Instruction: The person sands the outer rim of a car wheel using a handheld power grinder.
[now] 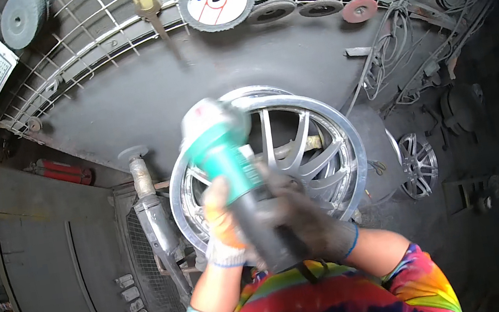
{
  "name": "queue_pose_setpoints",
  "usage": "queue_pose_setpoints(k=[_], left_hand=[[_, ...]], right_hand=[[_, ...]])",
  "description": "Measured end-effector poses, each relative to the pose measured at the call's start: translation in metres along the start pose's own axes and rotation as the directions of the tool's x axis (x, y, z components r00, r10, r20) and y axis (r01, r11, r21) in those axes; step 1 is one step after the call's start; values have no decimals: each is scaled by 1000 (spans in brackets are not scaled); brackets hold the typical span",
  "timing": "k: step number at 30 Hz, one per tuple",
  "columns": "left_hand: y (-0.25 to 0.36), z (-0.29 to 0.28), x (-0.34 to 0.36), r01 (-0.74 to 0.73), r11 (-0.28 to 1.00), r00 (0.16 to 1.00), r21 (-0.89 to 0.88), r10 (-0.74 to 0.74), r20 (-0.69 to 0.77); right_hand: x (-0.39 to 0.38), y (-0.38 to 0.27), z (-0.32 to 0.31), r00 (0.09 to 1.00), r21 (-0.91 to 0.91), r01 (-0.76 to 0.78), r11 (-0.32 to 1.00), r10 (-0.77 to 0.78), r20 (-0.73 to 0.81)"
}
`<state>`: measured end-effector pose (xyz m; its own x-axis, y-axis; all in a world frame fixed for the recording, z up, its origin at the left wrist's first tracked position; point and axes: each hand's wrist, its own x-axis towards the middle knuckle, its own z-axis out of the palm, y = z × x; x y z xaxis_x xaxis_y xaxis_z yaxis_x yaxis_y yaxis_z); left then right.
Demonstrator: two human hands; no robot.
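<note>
A green and black angle grinder (235,171), smeared by motion, is held up in front of me with its silver head pointing away. Along its left side, my left hand (222,219) grips the body in a white and orange work glove. My right hand (304,212), in a dirty grey glove with a blue cuff edge, closes round the black rear part. Below the tool lies a shiny multi-spoke alloy wheel (351,140); the grinder and my hands cover part of its left and near side. Whether the grinder's head touches the wheel, I cannot tell.
A wire grid (96,56) across the back carries grinding discs (219,20). Coiled cables (398,41) hang at the right, near a second alloy wheel (419,165). A metal cylinder tool (154,220) stands left of the wheel; a red cylinder (63,172) lies beyond it.
</note>
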<state>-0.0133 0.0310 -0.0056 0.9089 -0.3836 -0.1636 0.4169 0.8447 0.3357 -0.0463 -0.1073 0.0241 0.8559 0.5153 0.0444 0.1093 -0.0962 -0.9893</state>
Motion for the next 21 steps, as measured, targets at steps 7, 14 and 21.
queue_pose_setpoints(k=[7,14,21], left_hand=[[-36,32,66,76,622,939,780,-307,153],[-16,-11,-9,-89,879,971,468,-27,236],[-26,-67,-45,-325,945,945,39,323,59]], right_hand=[[-44,20,-8,933,952,270,144,203,-296],[-17,29,-14,933,700,-357,618,279,229],[29,70,33,919,185,-319,930,255,301]])
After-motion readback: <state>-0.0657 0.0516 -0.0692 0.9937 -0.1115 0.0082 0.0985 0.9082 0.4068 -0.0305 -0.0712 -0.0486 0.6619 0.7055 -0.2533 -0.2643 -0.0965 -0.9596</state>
